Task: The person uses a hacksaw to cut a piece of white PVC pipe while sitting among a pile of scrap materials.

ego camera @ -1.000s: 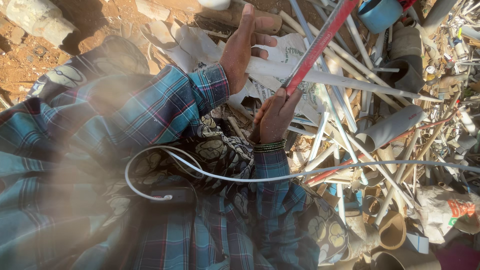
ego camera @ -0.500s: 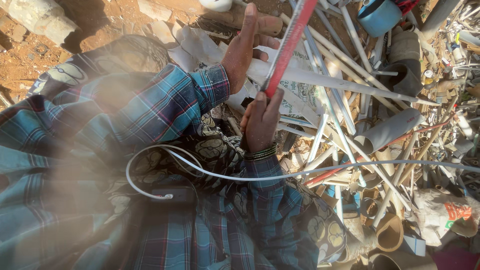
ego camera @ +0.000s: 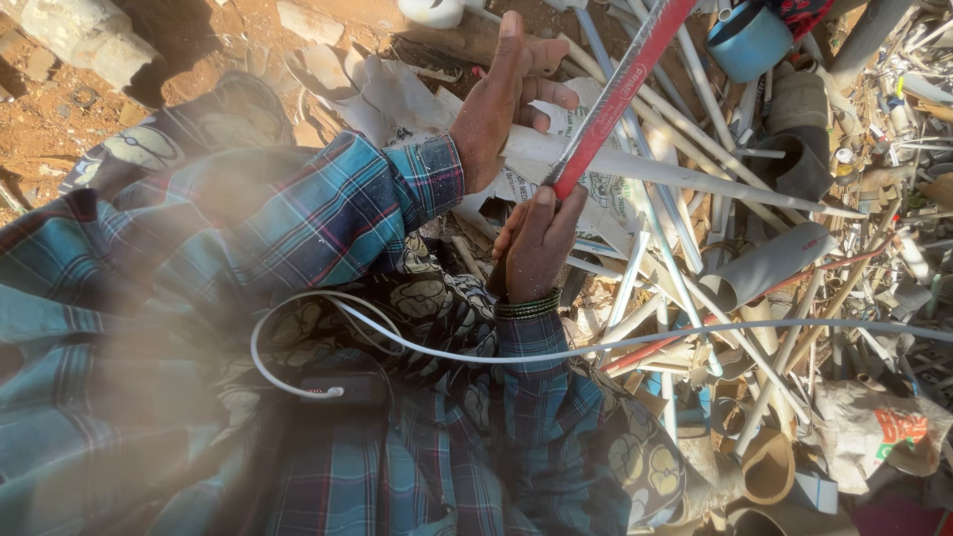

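Gripping a red rod, right fingers curl shut (left fingers splayed).

Outdoors, strong sun, hard shadows. Below me red-brown dirt ground, stones scattered. Pale concrete chunk at upper left. Right side: dense heap of white plastic pipes, offcuts, blue container on top.

Red rod cut off at top edge, its lower end hidden inside right hand, blue cup cropped upper right
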